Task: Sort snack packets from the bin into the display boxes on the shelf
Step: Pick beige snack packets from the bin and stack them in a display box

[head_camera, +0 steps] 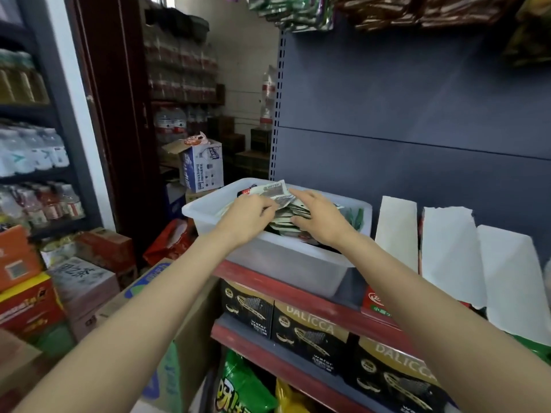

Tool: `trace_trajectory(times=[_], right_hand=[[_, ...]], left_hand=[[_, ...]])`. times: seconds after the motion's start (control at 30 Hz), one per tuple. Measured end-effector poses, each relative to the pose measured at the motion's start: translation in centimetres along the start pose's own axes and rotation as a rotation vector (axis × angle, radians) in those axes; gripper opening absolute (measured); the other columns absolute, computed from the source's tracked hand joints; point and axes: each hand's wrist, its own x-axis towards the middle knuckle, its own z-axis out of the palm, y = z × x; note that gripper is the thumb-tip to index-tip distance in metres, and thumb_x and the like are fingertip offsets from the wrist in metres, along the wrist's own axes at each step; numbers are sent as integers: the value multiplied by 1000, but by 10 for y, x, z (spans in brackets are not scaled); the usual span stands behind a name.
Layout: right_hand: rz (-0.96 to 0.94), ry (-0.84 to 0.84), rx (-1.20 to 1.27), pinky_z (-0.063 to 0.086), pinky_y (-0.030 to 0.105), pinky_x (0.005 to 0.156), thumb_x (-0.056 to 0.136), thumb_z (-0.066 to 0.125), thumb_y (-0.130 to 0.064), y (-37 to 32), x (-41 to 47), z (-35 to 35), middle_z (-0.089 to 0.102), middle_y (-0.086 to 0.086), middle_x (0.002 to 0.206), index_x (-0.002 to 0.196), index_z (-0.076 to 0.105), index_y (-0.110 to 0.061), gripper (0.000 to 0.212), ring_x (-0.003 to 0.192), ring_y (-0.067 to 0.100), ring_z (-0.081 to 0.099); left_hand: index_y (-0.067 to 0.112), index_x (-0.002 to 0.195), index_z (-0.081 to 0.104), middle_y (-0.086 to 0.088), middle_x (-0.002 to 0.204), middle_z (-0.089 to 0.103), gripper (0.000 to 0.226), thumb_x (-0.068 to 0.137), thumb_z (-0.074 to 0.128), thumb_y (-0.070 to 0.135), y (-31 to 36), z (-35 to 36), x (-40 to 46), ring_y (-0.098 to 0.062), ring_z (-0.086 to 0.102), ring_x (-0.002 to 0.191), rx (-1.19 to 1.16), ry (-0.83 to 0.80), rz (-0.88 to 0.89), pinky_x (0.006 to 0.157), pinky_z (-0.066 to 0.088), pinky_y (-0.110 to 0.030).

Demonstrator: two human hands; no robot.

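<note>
Both hands reach into a white bin [226,222] that sits on the red-edged shelf [298,289]. The left hand [249,214] has its fingers curled round the near edge of a sheaf of packets [283,201], thumb side toward the right hand, so it grips the stack from its left. The right hand [320,217] lies just beside it, across the same stack, palm down with the fingers bent over the packets' top and the thumb tucked in against their near side; it holds them too, and the two hands nearly touch at the fingertips. The packets stand fanned and tilted between the hands, pale with grey printed panels, and rise above the bin's rim beyond the knuckles. More packets lie lower in the bin under and behind the right hand, some green ones [356,217] off to its right (their print is too blurred to read). Further right of the right hand, well apart from it, three white flaps [450,248] of display boxes stand upright along the shelf against the dark back panel [417,99], with a red box front [377,302] showing below the first gap. Beneath both forearms, on the shelf below, sit black wafer boxes [310,332]. Left of the left arm, stacked cartons [83,281] crowd the floor.
</note>
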Motion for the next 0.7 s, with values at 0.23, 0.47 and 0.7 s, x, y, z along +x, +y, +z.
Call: trace_trajectory(times=[0.23,0.47,0.7], right_hand=[[-93,374,-63,33,24,87,93,56,-20,2,-13,-14,64,-5,113,105,71,-23,20,114,18,40],[-63,501,-3,32,23,77,94,54,-17,30,-50,-45,65,1,98,99,71,-15,17,97,19,50],[12,588,216,36,8,69,93,56,-12,57,-103,-79,62,-3,87,92,68,-15,13,82,10,55]], left_hand=[[20,100,70,6,86,68,14,90,61,24,12,-8,-7,-2,61,80,-248,156,56,74,47,-21],[15,96,68,11,84,63,11,89,62,20,23,6,-4,-14,60,95,-341,184,34,75,40,-27],[25,76,59,13,70,58,18,91,59,14,85,26,7,-5,53,70,-590,290,120,66,40,-23]])
